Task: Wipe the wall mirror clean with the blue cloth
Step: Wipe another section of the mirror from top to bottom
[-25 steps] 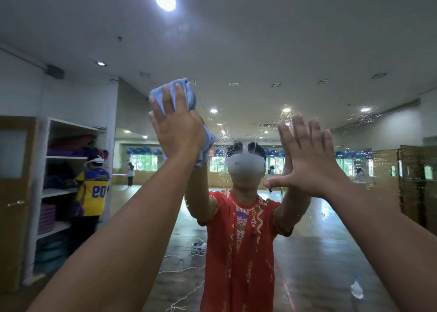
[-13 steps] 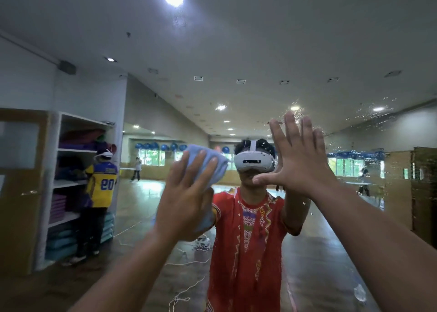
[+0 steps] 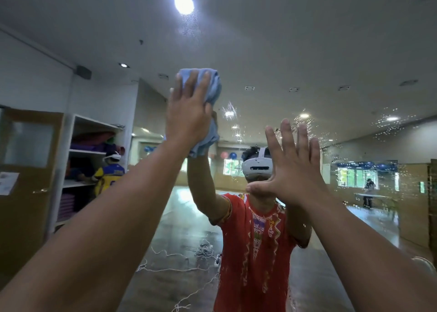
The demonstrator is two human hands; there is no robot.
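**Risk: cloth slip, palm smears**

Blue cloth [image 3: 208, 87] sits bunched at 12 o'clock on the wall mirror [image 3: 283, 51], under the left hand [image 3: 189, 115]. Grip flat, fingers straight, pressing rather than clasping, so the cloth could slide out and drop. Right hand [image 3: 293, 167] at 3 o'clock, grip wide, bare palm apparently on the glass: likely smears. Droplets [image 3: 390, 125] at 2 o'clock, unwiped. Reflected: shelf [image 3: 92, 151] at 9 o'clock, ceiling light [image 3: 184, 3].

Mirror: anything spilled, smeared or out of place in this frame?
Yes. Fine droplets speckle the mirror at upper right, beyond the right hand, unwiped; the left hand presses the blue cloth further left. Reflected in the glass, a white cord lies tangled across the floor.
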